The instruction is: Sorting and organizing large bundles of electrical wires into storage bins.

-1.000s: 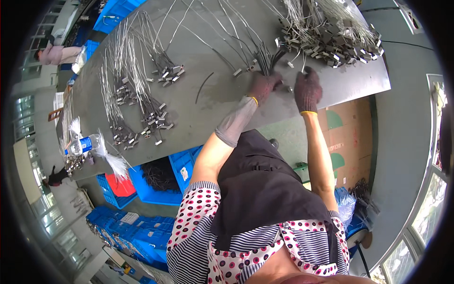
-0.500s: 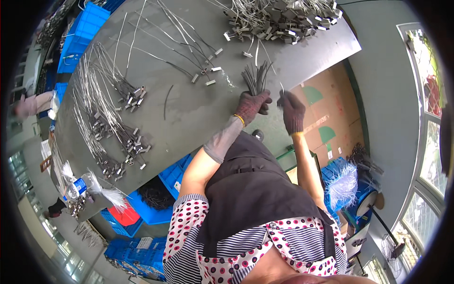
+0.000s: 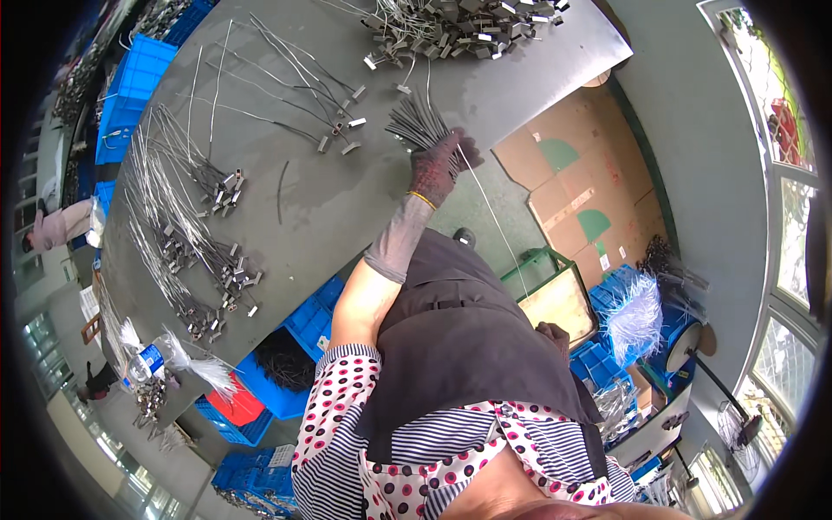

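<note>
My left hand (image 3: 438,169), in a dark red glove, is closed around a bundle of thin dark grey tubes (image 3: 419,123) over the table's near edge. Their free ends fan out up and left. A thin white wire (image 3: 494,212) stretches straight from this hand down to the right. It leads to my right hand (image 3: 555,335), gloved and low beside my apron, whose fingers appear closed on its end; the last stretch is faint against a cream board. Several wires with small metal-ended connectors (image 3: 338,128) lie left of the bundle, and a single dark tube (image 3: 282,192) lies apart.
A heap of connector wires (image 3: 468,30) covers the table's far side; more bunches (image 3: 230,191) lie at left. A green-framed stand (image 3: 555,303) is near my right hand. Blue crates (image 3: 615,295) stand beyond it, others (image 3: 277,355) below the table. Flattened cardboard (image 3: 572,182) lies at right.
My right hand has moved from beside the left hand down toward my body, and the white wire now stretches between them. My left hand still grips the tubes, now tilted further left.
</note>
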Motion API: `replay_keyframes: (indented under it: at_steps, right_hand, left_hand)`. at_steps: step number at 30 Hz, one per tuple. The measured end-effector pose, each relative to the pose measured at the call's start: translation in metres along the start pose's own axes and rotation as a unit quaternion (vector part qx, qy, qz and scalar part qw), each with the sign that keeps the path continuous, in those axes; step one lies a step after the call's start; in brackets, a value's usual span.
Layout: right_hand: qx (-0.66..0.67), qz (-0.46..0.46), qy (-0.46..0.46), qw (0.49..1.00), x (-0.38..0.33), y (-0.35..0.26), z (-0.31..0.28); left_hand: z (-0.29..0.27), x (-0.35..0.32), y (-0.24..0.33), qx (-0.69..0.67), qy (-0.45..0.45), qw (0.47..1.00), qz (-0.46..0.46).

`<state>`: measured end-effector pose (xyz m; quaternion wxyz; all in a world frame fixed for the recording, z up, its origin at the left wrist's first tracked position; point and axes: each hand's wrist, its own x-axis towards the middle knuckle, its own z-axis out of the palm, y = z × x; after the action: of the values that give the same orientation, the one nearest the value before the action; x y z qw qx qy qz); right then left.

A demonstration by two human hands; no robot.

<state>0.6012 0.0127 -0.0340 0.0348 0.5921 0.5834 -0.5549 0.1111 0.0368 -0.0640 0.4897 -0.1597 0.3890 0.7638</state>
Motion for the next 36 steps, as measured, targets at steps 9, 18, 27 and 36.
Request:
replay_keyframes:
  at_steps: [9,18,27,36]
  right_hand:
    - [0.035,-0.005,0.065,0.997,0.029,0.024,-0.010]
    - [0.043,-0.040,-0.007,0.998,0.078,-0.104,0.005]
    - [0.037,-0.110,-0.166,0.979,0.113,-0.262,0.113]
    - [0.130,-0.140,-0.194,0.962,0.127,-0.386,0.209]
  left_hand:
    - [0.027,-0.044,0.050,-0.041,-0.025,0.988,0.146]
    - [0.006,-0.061,0.025,0.038,-0.054,0.992,0.109]
    - [0.002,-0.091,0.027,0.161,-0.005,0.985,0.066]
    - [-0.021,-0.084,0.075,0.296,0.092,0.924,0.224]
